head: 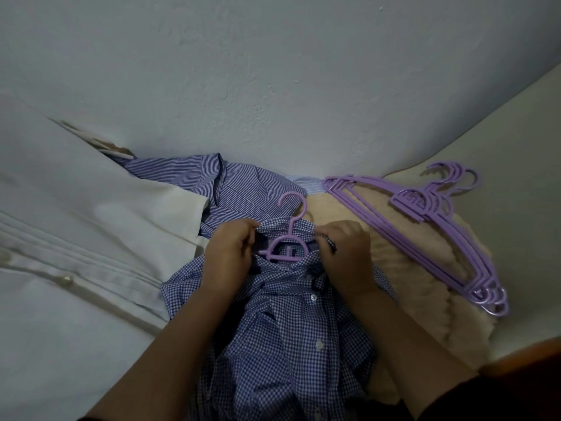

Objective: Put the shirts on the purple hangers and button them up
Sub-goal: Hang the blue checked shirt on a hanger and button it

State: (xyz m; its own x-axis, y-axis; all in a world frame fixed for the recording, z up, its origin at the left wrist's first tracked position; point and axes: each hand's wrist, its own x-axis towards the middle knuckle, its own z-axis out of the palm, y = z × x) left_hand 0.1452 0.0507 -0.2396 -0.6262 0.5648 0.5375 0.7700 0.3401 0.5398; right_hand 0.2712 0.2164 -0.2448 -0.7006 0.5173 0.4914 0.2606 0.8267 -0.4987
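Blue-and-white gingham cotton, the checked shirt [291,338] lies crumpled nearest us with its placket open and white buttons showing, and we judge that its loose collar could slide off the purple hanger [287,238] if either grip slackens before the top button is fastened. We see the left hand [229,256] and right hand [346,253] with fingers curled, pinching the collar on either side of the hanger's neck. Farther off lie a striped shirt [212,180], a white shirt [76,253], and the spare hangers [425,226] stacked on a beige fleece [403,287], which we judge could snag together when one is lifted.
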